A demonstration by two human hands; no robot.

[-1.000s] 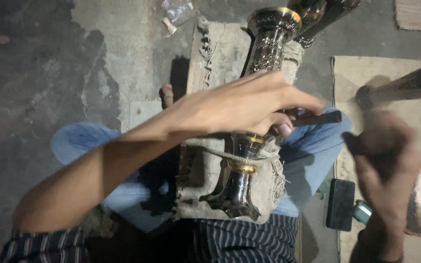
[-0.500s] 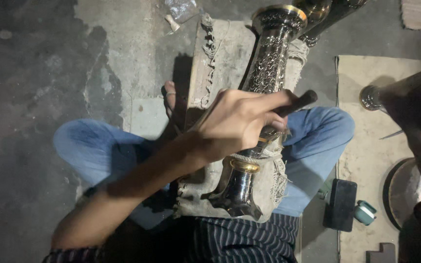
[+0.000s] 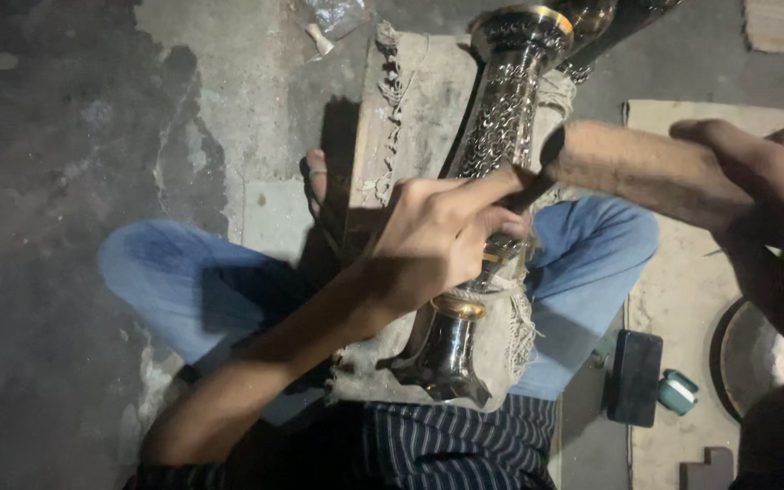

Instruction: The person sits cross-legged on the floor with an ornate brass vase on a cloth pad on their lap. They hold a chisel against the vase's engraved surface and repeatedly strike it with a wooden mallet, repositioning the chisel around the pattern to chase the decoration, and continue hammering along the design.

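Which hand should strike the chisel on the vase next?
Right, probably. The right hand grips the wooden mallet, whose end sits close to the chisel. The left hand is occupied holding that chisel against the vase.

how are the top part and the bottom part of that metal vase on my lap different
The vase's upper body is covered in dense raised patterning, while its lower foot is smooth, dark and glossy. The upper body ends in a round gold-rimmed mouth; the foot flares out to a wide base. The upper body lies uncovered beyond the left hand, which hides the section just above the foot. Both are shiny metal with gold bands.
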